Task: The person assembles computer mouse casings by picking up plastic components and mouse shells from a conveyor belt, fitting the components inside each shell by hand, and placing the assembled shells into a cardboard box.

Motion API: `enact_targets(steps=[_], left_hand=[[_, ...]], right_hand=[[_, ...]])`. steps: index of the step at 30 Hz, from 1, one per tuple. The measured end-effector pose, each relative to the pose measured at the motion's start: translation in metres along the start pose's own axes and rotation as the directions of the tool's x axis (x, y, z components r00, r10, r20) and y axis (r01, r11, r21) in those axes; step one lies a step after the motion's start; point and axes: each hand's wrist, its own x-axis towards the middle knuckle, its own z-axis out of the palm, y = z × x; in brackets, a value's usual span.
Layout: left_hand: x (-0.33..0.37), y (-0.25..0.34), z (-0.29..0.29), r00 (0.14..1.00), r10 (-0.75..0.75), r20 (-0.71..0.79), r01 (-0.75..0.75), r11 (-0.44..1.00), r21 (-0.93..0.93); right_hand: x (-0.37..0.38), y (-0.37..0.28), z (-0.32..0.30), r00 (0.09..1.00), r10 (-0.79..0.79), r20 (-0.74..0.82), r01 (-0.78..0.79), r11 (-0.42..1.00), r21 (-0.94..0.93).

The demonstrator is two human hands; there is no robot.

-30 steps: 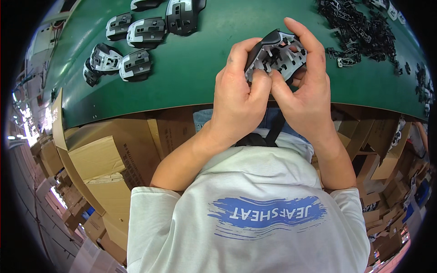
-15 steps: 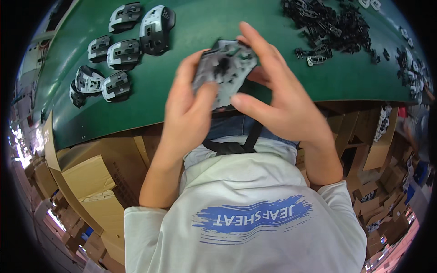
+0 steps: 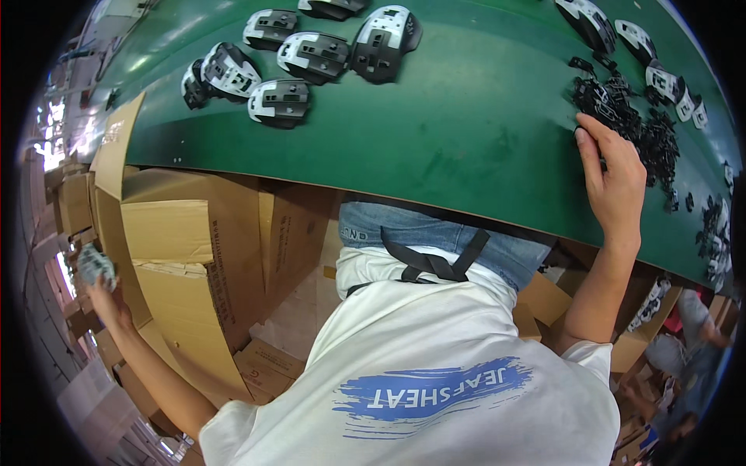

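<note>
Out at the far left, beside an open cardboard box [image 3: 167,225], my left hand [image 3: 111,301] grips a grey plastic mouse shell [image 3: 96,266] with its inner side showing. At the right of the green table, my right hand [image 3: 618,167] has thumb and forefinger brought together at the near-left edge of a heap of small black plastic parts [image 3: 610,105]. A dark spot shows between those fingertips, too small to make out. Several white-and-black mouse shells [image 3: 313,57] lie on the table at the upper left.
More white-and-black shells [image 3: 587,23] lie along the far right of the green table [image 3: 466,140]. Another pile of white and black parts [image 3: 715,233] sits at its right edge. Cardboard boxes [image 3: 291,233] stand under the table. Another person [image 3: 684,334] is at the lower right.
Both hands were together on the grey shell in front of me. The left has carried it out to the far left; the right has let go and reached to the black parts.
</note>
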Motion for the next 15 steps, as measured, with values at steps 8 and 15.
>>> enact_targets(steps=[8, 15], left_hand=[[0.031, -0.047, 0.074, 0.679, -0.447, 0.583, 0.348, 0.895, 0.281], [0.027, 0.149, 0.266, 0.554, 0.378, 0.742, -0.761, -0.132, 0.635]], right_hand=[[-0.002, 0.004, 0.016, 0.996, -0.006, -0.085, 0.008, 1.000, 0.023], [-0.016, -0.002, 0.005, 0.999, -0.013, 0.035, 0.014, 1.000, -0.018]])
